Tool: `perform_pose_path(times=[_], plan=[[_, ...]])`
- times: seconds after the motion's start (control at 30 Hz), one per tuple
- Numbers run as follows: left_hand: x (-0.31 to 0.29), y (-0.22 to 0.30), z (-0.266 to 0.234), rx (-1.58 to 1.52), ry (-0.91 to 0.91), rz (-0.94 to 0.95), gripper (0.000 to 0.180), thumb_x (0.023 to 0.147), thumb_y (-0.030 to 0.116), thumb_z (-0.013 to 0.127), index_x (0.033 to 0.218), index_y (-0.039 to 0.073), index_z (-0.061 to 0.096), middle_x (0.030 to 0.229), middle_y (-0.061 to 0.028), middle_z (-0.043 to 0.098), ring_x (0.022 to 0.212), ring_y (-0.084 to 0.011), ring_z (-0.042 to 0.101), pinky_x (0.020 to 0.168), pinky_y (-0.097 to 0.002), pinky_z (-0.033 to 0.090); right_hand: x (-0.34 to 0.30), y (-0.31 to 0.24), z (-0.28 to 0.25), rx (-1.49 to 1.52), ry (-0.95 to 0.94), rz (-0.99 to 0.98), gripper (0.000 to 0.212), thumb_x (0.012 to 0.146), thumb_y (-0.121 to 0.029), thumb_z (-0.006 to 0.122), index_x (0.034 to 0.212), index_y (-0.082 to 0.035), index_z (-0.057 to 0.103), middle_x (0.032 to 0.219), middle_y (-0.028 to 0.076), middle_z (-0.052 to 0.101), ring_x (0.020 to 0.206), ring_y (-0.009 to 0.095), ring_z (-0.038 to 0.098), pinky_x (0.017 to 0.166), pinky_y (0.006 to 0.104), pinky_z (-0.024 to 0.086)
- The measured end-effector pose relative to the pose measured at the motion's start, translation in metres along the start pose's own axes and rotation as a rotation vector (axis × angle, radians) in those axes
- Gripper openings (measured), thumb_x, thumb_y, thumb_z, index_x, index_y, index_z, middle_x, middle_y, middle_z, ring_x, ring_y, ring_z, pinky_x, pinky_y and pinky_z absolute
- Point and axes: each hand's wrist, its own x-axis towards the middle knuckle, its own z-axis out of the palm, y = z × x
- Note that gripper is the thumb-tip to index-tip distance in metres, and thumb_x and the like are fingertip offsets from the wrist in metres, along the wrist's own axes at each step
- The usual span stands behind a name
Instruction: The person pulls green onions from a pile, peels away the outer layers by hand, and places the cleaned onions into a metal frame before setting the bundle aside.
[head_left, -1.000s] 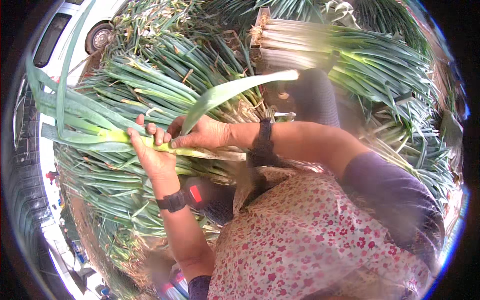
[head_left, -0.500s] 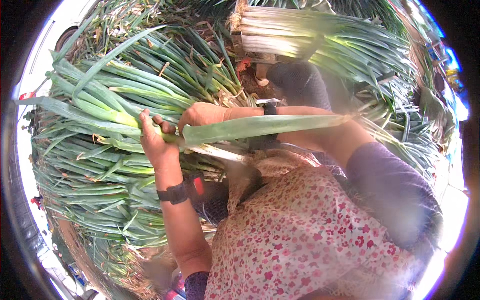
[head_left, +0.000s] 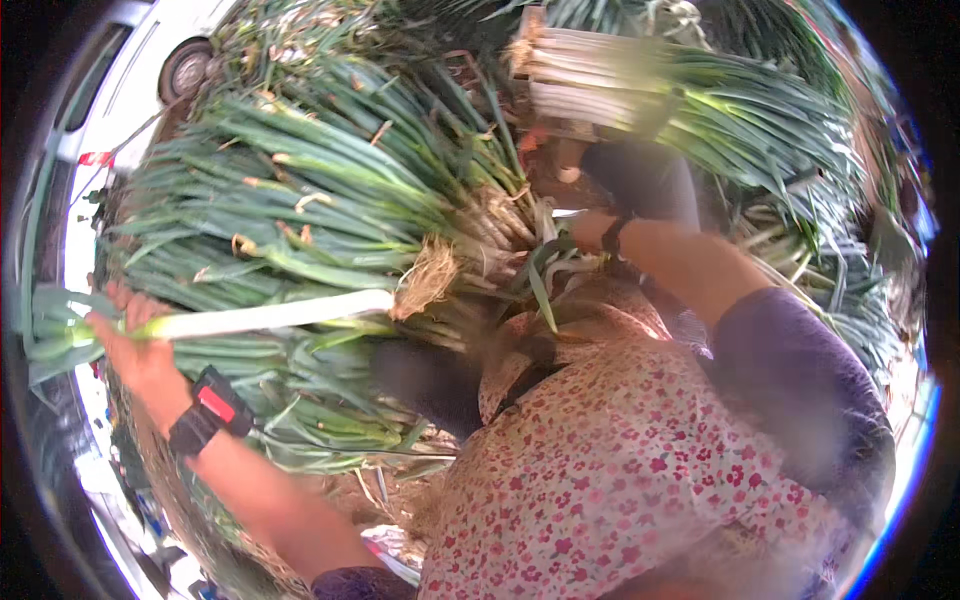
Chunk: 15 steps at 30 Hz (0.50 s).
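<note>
My left hand (head_left: 145, 345) is closed around a large green onion (head_left: 280, 315), gripping it where the white stalk turns green. Its bushy roots (head_left: 427, 278) point to the right, and its leaves run past my hand to the far left rim. Near my lap, my right hand (head_left: 588, 232) is closed at some loose green leaf strips (head_left: 542, 285) that hang beside it. Its fingertips are partly hidden. Beneath the held stalk spreads a big pile of untrimmed green onions (head_left: 330, 170), their roots toward me.
At the upper right, a stack of cleaned green onions (head_left: 590, 75) rests on a wooden stand (head_left: 522, 70). More onions (head_left: 830, 290) lie at the right. My knee (head_left: 640, 180) is beside the stand. A white vehicle (head_left: 140, 75) is parked at the upper left.
My left hand has swung outward to the left with the green onion, whose stalk and roots now show bare. My right hand has drawn away to the right with the leaf strips.
</note>
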Motion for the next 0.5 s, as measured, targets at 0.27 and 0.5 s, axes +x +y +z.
perform_pose_path(times=[0.27,0.5], plan=[[-0.035,-0.085,0.043,-0.128,0.191,0.086,0.037,0.085,0.038,0.049,0.088,0.002,0.042,0.076,-0.0068,0.045,0.064,-0.017,0.04,0.06,-0.031,0.038,-0.073,-0.192,-0.165,1.155,0.85,-0.878,0.044,0.081,-0.033,0.06,0.114,-0.006,0.05,0.095,0.011,0.06,0.086,0.022,0.058,0.079,0.0322,0.046],[-0.04,-0.163,0.048,-0.415,-0.378,-0.084,0.026,0.088,0.029,0.052,0.103,0.007,0.047,0.082,-0.0043,0.052,0.078,-0.0171,0.05,0.086,-0.0414,0.042,-0.057,-0.19,-0.14,1.336,0.647,-1.059,0.028,0.084,-0.023,0.059,0.103,-0.003,0.052,0.077,0.002,0.054,0.07,0.011,0.051,0.064,0.026,0.044]])
